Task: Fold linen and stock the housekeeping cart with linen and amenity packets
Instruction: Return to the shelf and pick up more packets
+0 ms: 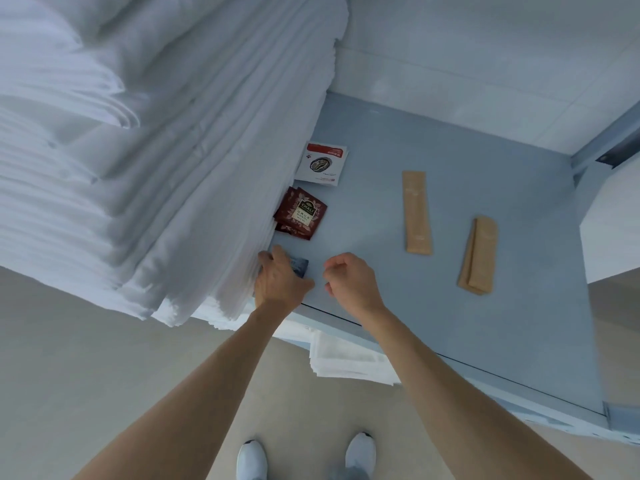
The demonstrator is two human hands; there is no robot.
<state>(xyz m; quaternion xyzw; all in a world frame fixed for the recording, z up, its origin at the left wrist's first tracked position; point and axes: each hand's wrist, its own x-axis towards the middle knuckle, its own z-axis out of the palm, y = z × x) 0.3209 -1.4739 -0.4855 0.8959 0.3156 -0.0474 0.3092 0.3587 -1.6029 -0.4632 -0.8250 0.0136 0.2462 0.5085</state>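
Left hand (277, 278) presses a dark packet (300, 266) under near-straight fingers; right hand (349, 282), beside it, curls empty.

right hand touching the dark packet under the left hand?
Apart. Head view: bare cart top shows between the curled right hand and the dark packet the left hand presses.
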